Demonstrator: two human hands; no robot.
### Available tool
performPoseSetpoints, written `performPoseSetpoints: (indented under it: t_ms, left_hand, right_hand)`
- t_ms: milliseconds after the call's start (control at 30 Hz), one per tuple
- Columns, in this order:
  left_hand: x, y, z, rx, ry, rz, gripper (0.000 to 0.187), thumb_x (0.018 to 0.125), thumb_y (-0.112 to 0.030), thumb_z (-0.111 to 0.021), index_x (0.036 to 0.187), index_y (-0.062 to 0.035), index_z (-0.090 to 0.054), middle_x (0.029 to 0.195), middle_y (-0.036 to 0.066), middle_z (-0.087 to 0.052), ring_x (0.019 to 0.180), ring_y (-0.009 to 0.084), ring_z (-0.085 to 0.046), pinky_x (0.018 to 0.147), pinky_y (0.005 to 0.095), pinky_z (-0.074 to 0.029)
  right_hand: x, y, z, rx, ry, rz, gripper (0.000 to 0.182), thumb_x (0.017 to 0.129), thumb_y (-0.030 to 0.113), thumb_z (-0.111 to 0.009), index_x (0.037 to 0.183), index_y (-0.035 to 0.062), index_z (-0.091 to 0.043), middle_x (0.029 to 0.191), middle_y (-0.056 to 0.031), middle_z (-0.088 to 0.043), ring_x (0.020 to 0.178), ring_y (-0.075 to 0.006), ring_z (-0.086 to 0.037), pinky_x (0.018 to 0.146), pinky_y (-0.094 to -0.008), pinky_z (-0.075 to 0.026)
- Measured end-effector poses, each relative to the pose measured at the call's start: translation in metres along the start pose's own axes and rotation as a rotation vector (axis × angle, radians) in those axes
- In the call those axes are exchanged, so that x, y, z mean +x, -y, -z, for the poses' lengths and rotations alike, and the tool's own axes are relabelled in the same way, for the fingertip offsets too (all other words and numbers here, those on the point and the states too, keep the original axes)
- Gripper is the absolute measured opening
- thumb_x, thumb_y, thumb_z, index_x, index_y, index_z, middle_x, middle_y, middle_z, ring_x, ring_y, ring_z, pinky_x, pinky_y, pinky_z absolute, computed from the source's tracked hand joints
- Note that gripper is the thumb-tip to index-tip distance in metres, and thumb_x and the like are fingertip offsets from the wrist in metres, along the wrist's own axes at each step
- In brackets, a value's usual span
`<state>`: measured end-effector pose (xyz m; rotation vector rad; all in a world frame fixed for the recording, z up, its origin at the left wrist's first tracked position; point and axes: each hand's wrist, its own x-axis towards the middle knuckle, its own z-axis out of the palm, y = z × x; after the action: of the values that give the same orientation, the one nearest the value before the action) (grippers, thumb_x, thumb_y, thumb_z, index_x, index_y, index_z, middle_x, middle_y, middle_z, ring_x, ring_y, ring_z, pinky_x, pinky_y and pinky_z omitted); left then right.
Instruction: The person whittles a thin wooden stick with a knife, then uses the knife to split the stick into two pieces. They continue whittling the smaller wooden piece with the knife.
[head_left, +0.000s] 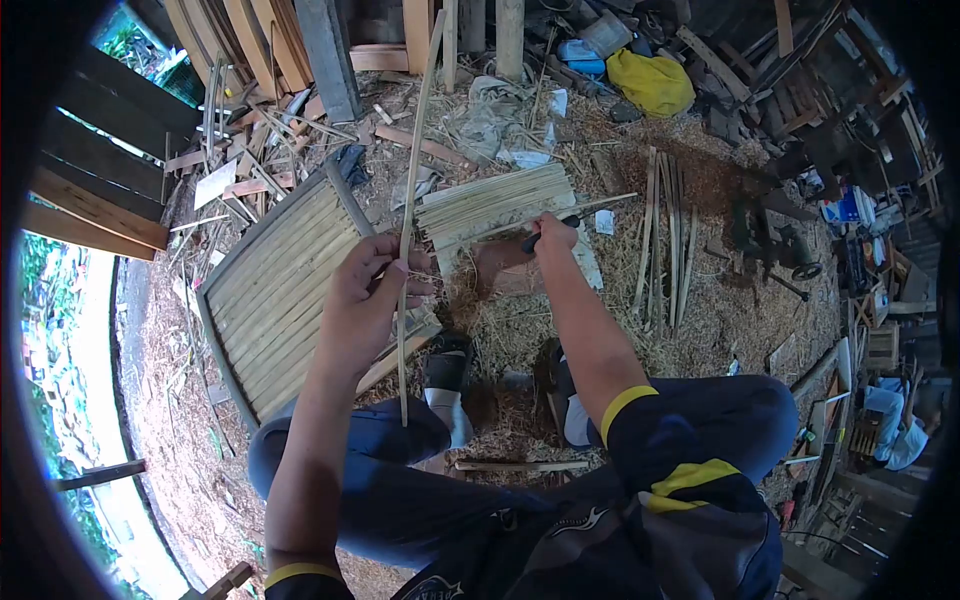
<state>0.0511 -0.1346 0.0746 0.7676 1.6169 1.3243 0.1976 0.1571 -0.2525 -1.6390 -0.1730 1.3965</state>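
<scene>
My left hand (368, 283) is closed around a long, thin bamboo strip (414, 150), its fingers curled at the strip's middle. The strip stands nearly upright in view, running from the top down to my left knee. In my right hand (556, 234) is a dark-handled knife (530, 243), gripped over a row of pale strips; its blade is hard to make out. Those pale strips (500, 203) lie side by side in front of me. A large slatted bamboo panel (285, 285) with a grey frame leans beside my left hand.
Loose bamboo strips (656, 235) lie on the shavings to the right. A yellow sack (650, 83) and scrap wood are at the back. Wooden posts (330, 60) stand ahead. A person (893, 425) sits at far right.
</scene>
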Motion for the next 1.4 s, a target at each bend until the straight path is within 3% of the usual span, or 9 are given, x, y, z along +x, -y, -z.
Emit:
performPoseSetpoints:
  t_ms: [267,367,667,767,867,967,1000,1233,1400]
  left_hand:
    - [0.006,-0.002,-0.005,0.012,-0.012,-0.019,0.022,0.104,-0.007,-0.052,0.124,0.0028,-0.052,0.112,0.014,-0.07,0.09,0.0182,-0.071,0.078,0.0304,-0.057]
    - [0.007,-0.003,-0.009,0.041,0.006,-0.039,0.023,0.105,-0.009,-0.05,0.124,0.0035,-0.054,0.114,0.015,-0.069,0.094,0.0213,-0.071,0.083,0.0334,-0.058]
    - [0.004,-0.014,-0.023,0.023,0.054,-0.099,0.022,0.104,-0.007,-0.05,0.123,0.0029,-0.054,0.113,0.015,-0.069,0.095,0.0214,-0.071,0.083,0.0325,-0.058]
    - [0.003,-0.018,-0.028,0.001,0.066,-0.136,0.021,0.104,-0.007,-0.051,0.122,0.0031,-0.054,0.113,0.015,-0.069,0.096,0.0214,-0.071,0.083,0.0323,-0.058]
    - [0.0,-0.022,-0.034,0.001,0.07,-0.161,0.021,0.104,-0.007,-0.051,0.121,0.0036,-0.054,0.113,0.015,-0.069,0.097,0.0214,-0.07,0.083,0.0319,-0.057]
    - [-0.001,-0.026,-0.04,0.016,0.104,-0.195,0.021,0.103,-0.006,-0.052,0.122,0.0035,-0.054,0.112,0.014,-0.069,0.096,0.0211,-0.07,0.083,0.0316,-0.057]
    - [-0.001,-0.027,-0.042,0.017,0.104,-0.202,0.021,0.103,-0.006,-0.052,0.122,0.0034,-0.054,0.113,0.014,-0.069,0.096,0.0207,-0.07,0.083,0.0317,-0.057]
    - [0.011,-0.024,-0.052,0.045,0.116,-0.299,0.022,0.099,-0.006,-0.061,0.118,0.003,-0.058,0.108,0.011,-0.068,0.094,0.0178,-0.07,0.079,0.0317,-0.057]
    - [0.023,-0.018,-0.052,-0.011,0.065,-0.363,0.022,0.093,-0.003,-0.068,0.112,0.0054,-0.06,0.097,0.008,-0.067,0.085,0.0143,-0.066,0.076,0.028,-0.053]
  right_hand:
    - [0.043,-0.016,0.004,0.069,0.045,-0.004,0.017,0.084,-0.008,-0.071,0.086,-0.0092,-0.054,0.087,-0.0192,-0.064,0.066,-0.0269,-0.065,0.054,-0.0352,-0.063]
    - [0.018,0.011,0.017,0.119,-0.014,-0.025,0.017,0.084,-0.009,-0.071,0.088,-0.0101,-0.055,0.092,-0.0198,-0.064,0.071,-0.028,-0.067,0.061,-0.035,-0.066]
    - [-0.008,0.052,0.055,0.303,-0.155,-0.017,0.03,0.084,-0.007,-0.073,0.104,-0.0092,-0.05,0.103,-0.0201,-0.063,0.077,-0.0279,-0.069,0.063,-0.033,-0.065]
    - [-0.004,0.054,0.066,0.406,-0.156,0.04,0.029,0.084,-0.007,-0.074,0.103,-0.0063,-0.051,0.101,-0.0183,-0.063,0.077,-0.0261,-0.067,0.062,-0.0332,-0.063]
    - [-0.006,0.071,0.082,0.434,-0.239,-0.007,0.03,0.088,-0.001,-0.072,0.107,-0.0054,-0.049,0.084,-0.0135,-0.065,0.061,-0.0216,-0.063,0.051,-0.036,-0.054]
    - [0.082,0.049,0.113,0.649,-0.13,0.003,0.021,0.095,0.008,-0.069,0.1,-0.0043,-0.051,0.096,-0.0149,-0.064,0.082,-0.0223,-0.067,0.068,-0.0336,-0.06]
    - [0.085,0.049,0.116,0.668,-0.205,-0.067,0.018,0.096,0.008,-0.066,0.101,-0.0026,-0.052,0.091,-0.0141,-0.065,0.075,-0.0227,-0.066,0.065,-0.0347,-0.059]
    - [0.022,0.074,0.151,0.736,-0.164,-0.21,0.013,0.1,0.014,-0.057,0.1,0.0009,-0.054,0.087,-0.012,-0.065,0.074,-0.0223,-0.066,0.069,-0.0361,-0.059]
    - [-0.018,0.118,0.161,0.788,-0.023,-0.305,0.016,0.103,0.018,-0.05,0.099,0.0034,-0.056,0.084,-0.0105,-0.065,0.074,-0.0219,-0.067,0.073,-0.0371,-0.06]
